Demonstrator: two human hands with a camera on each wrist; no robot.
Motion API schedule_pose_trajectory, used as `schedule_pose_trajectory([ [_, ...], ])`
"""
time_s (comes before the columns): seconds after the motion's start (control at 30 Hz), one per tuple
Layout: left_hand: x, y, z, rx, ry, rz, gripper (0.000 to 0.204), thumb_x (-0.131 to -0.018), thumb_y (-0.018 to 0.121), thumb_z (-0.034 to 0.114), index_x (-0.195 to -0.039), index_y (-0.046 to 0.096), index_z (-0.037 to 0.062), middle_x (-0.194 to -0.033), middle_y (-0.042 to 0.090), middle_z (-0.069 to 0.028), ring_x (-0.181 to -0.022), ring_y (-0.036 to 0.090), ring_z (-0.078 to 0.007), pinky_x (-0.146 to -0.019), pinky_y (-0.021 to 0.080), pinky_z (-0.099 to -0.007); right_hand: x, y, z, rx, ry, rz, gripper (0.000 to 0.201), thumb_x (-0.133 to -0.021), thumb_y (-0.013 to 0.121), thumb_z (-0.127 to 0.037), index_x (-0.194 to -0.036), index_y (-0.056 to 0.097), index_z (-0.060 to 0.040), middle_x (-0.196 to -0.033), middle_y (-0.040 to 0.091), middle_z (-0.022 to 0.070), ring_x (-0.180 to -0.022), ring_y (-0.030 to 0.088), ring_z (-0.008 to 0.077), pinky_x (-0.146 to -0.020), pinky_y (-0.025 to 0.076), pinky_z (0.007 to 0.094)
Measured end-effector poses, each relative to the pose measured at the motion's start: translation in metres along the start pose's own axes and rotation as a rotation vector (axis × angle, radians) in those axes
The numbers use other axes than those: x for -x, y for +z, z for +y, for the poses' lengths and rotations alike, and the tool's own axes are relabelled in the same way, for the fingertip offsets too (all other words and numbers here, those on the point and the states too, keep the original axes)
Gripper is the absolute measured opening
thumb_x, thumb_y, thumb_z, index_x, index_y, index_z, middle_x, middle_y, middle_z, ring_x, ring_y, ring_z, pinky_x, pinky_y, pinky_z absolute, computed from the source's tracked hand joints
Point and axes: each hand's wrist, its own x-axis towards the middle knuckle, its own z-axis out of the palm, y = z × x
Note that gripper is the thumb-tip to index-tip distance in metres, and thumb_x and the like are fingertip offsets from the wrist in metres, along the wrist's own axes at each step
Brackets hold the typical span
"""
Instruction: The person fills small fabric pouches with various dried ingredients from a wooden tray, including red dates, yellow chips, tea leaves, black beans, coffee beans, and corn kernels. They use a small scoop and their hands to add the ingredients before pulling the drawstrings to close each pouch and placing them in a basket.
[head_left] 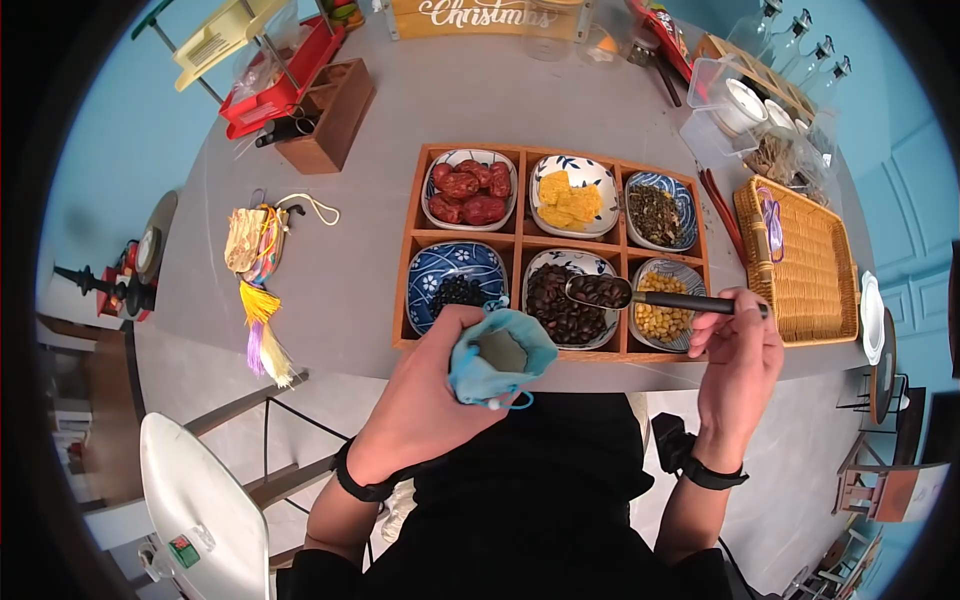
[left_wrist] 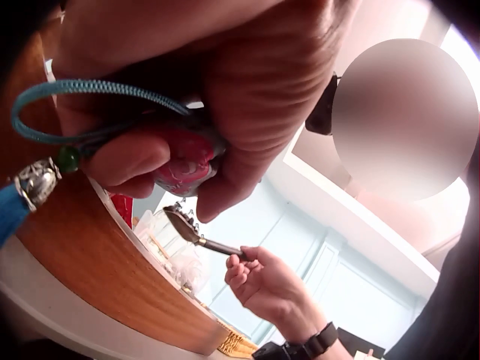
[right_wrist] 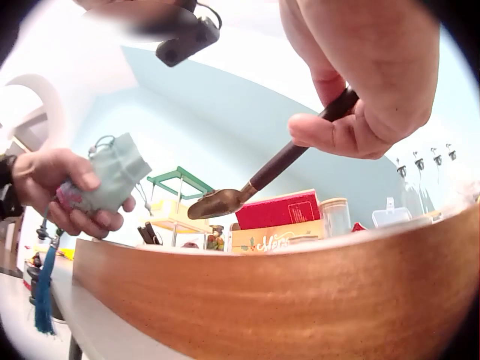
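My left hand (head_left: 415,405) grips a light blue drawstring pouch (head_left: 468,368), its mouth facing up and gathered wide. A pink patterned patch and a blue tassel show on the pouch (right_wrist: 112,176) in the right wrist view. In my right hand (head_left: 738,370) is a dark-handled metal spoon (head_left: 690,302), pinched near the handle's end. Dark brown seeds (head_left: 603,291) fill its bowl, held level over a white dish of the same seeds (head_left: 548,300). The pouch stands left of the spoon, overlapping the near edge of the compartment box (head_left: 522,190).
Other dishes hold red dates (head_left: 470,192), yellow pieces (head_left: 568,200), dried leaves (head_left: 653,215), black beans (head_left: 458,292) and yellow kernels (head_left: 660,318). A wicker basket (head_left: 800,285) stands right. Tasselled sachets (head_left: 255,245) lie left; a wooden organiser (head_left: 335,120) stands behind them.
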Motion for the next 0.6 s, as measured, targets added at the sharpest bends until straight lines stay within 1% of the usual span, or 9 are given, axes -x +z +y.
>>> schedule_pose_trajectory([
  [0.1, -0.003, 0.002, 0.002, -0.028, -0.014, -0.010, 0.054, -0.072, 0.080, 0.008, -0.117, 0.050, 0.0062, -0.103, 0.063, -0.0066, -0.095, 0.062, -0.0160, -0.085, 0.049, -0.0301, 0.000, 0.001, -0.018, 0.006, -0.071, 0.002, 0.025, -0.100, 0.049, -0.019, -0.099, 0.057, 0.0041, -0.073, 0.065, 0.0123, -0.056, 0.057, 0.0136, -0.050, 0.047, 0.0247],
  [0.17, -0.006, 0.002, 0.006, -0.050, -0.019, -0.009, 0.055, -0.072, 0.080, 0.008, -0.118, 0.050, 0.0062, -0.104, 0.064, -0.0071, -0.096, 0.062, -0.0163, -0.086, 0.049, -0.0305, 0.002, 0.001, -0.032, 0.035, -0.161, -0.052, 0.024, -0.100, 0.049, -0.019, -0.099, 0.057, 0.0042, -0.073, 0.065, 0.0131, -0.056, 0.058, 0.0145, -0.050, 0.047, 0.0249],
  [0.23, -0.006, 0.002, 0.008, -0.074, -0.027, -0.008, 0.056, -0.073, 0.080, 0.009, -0.119, 0.049, 0.0062, -0.104, 0.064, -0.0075, -0.098, 0.062, -0.0166, -0.087, 0.049, -0.0310, 0.009, 0.008, -0.045, 0.018, -0.174, -0.092, 0.023, -0.100, 0.048, -0.018, -0.098, 0.057, 0.0042, -0.072, 0.065, 0.0140, -0.057, 0.058, 0.0143, -0.050, 0.047, 0.0249],
  [0.3, -0.008, 0.004, 0.008, -0.086, 0.009, -0.025, 0.057, -0.073, 0.080, 0.009, -0.120, 0.048, 0.0058, -0.108, 0.064, -0.0081, -0.098, 0.062, -0.0163, -0.087, 0.049, -0.0313, 0.020, 0.020, -0.056, 0.125, -0.179, -0.213, 0.020, -0.099, 0.049, -0.014, -0.099, 0.057, 0.0041, -0.071, 0.065, 0.0141, -0.058, 0.059, 0.0137, -0.054, 0.049, 0.0251],
  [0.37, -0.009, 0.009, 0.005, -0.055, 0.044, -0.034, 0.057, -0.074, 0.080, 0.008, -0.120, 0.048, 0.0056, -0.106, 0.063, -0.0074, -0.097, 0.061, -0.0159, -0.086, 0.048, -0.0308, 0.030, 0.030, -0.065, 0.238, -0.178, -0.405, 0.014, -0.093, 0.054, -0.004, -0.103, 0.058, 0.0048, -0.089, 0.066, 0.0143, -0.073, 0.063, 0.0158, -0.068, 0.051, 0.0267],
  [0.43, -0.009, 0.009, 0.003, -0.027, 0.076, -0.032, 0.056, -0.074, 0.079, 0.008, -0.120, 0.048, 0.0053, -0.105, 0.063, -0.0067, -0.096, 0.061, -0.0154, -0.086, 0.048, -0.0303, 0.024, 0.024, -0.063, 0.258, -0.414, -0.648, 0.016, -0.089, 0.055, -0.001, -0.104, 0.058, 0.0053, -0.098, 0.064, 0.0156, -0.081, 0.062, 0.0187, -0.074, 0.050, 0.0296],
  [0.47, -0.009, 0.008, 0.002, 0.024, 0.087, -0.016, 0.054, -0.074, 0.077, 0.006, -0.120, 0.048, 0.0049, -0.103, 0.062, -0.0056, -0.094, 0.061, -0.0143, -0.084, 0.049, -0.0288, 0.024, 0.021, -0.064, 0.252, -0.442, -0.640, 0.017, -0.088, 0.054, -0.001, -0.103, 0.058, 0.0051, -0.098, 0.063, 0.0179, -0.081, 0.061, 0.0213, -0.075, 0.050, 0.0320],
  [0.53, -0.005, 0.007, -0.001, 0.080, 0.092, 0.004, 0.052, -0.075, 0.075, 0.003, -0.120, 0.048, 0.0046, -0.101, 0.061, -0.0045, -0.092, 0.061, -0.0132, -0.081, 0.049, -0.0273, 0.018, 0.011, -0.060, 0.133, -0.443, -0.548, 0.020, -0.091, 0.054, -0.011, -0.104, 0.057, 0.0056, -0.095, 0.062, 0.0192, -0.078, 0.060, 0.0213, -0.074, 0.050, 0.0321],
  [0.6, -0.001, 0.003, -0.006, 0.274, 0.030, 0.032, 0.057, -0.074, 0.077, 0.004, -0.123, 0.047, 0.0039, -0.108, 0.061, -0.0070, -0.101, 0.060, -0.0160, -0.088, 0.048, -0.0297, 0.009, 0.002, -0.057, 0.119, -0.466, -0.446, 0.025, -0.095, 0.051, -0.016, -0.105, 0.055, 0.0061, -0.094, 0.062, 0.0197, -0.077, 0.060, 0.0214, -0.074, 0.050, 0.0328],
])
